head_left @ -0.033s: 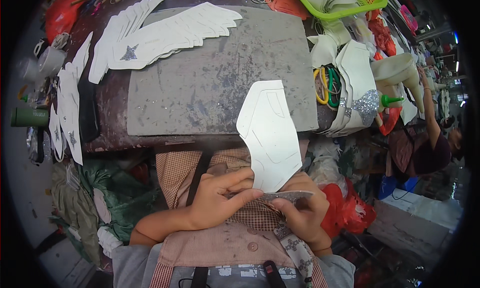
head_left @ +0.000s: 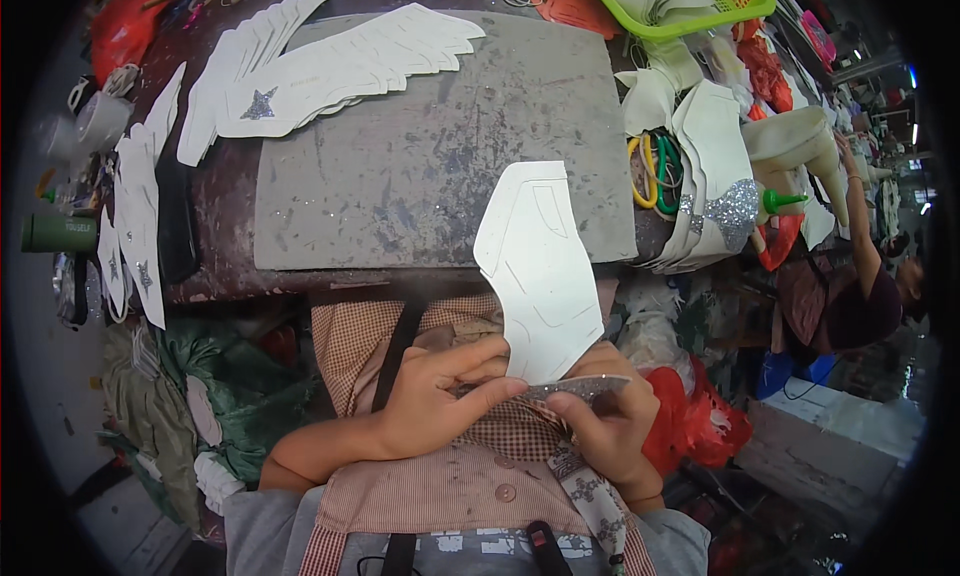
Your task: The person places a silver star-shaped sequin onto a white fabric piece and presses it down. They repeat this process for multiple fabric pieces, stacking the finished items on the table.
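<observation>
Low in front of my body I hold a white cut panel (head_left: 545, 266) with thin marked lines; its far end reaches over the table edge. At its near end is a silver-grey glitter piece (head_left: 590, 385), curved and seen nearly edge-on. My left hand (head_left: 445, 386) pinches the left end of the glitter piece against the panel, thumb on top. My right hand (head_left: 610, 416) grips the glitter piece farther right, its thumb on the near side and its fingers behind. The fingertips under the panel are hidden, and I cannot tell how the two pieces join.
A worn grey board (head_left: 430, 166) lies on the dark table. Fanned white panels (head_left: 330, 76), the top one with a glitter star, overlap its far left. At right are glitter-trimmed panels (head_left: 715, 146), coloured rings (head_left: 655, 171) and a green basket (head_left: 690, 24). Another person (head_left: 845, 296) is farther right.
The glitter piece has tilted slightly, so more of its sparkling face shows beside my right thumb. Both hands and the white panel stay almost in place.
</observation>
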Demonstrator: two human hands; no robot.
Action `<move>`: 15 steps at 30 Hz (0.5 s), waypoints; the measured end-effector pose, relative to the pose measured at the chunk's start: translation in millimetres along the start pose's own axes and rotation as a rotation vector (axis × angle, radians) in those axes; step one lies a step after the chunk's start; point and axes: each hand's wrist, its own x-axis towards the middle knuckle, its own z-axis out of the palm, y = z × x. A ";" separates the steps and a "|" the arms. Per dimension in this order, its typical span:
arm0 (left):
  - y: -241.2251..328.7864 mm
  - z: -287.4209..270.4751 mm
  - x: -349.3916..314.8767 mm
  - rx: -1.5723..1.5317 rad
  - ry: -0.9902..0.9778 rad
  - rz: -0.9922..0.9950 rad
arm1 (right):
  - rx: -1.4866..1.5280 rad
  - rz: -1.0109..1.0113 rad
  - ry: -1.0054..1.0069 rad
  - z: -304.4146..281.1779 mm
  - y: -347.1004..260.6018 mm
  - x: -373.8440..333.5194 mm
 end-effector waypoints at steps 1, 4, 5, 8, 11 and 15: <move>-1.3 1.1 0.1 -0.024 0.003 0.006 | 0.034 0.029 0.011 0.3 0.8 -1.7; -5.5 3.2 0.2 -0.053 0.009 0.040 | 0.167 0.125 0.034 3.2 3.0 -4.2; -6.3 2.8 0.5 -0.035 0.006 0.062 | 0.231 0.165 0.037 4.1 2.0 -4.5; -4.7 -3.7 2.7 -0.030 -0.076 0.028 | 0.426 0.283 0.030 6.0 0.7 -2.6; -17.3 0.1 6.3 -0.255 -0.095 0.047 | 0.519 0.382 -0.010 6.5 1.4 3.1; -7.0 -3.9 11.2 -0.636 -0.100 -0.177 | 0.472 0.425 -0.118 7.2 3.1 3.3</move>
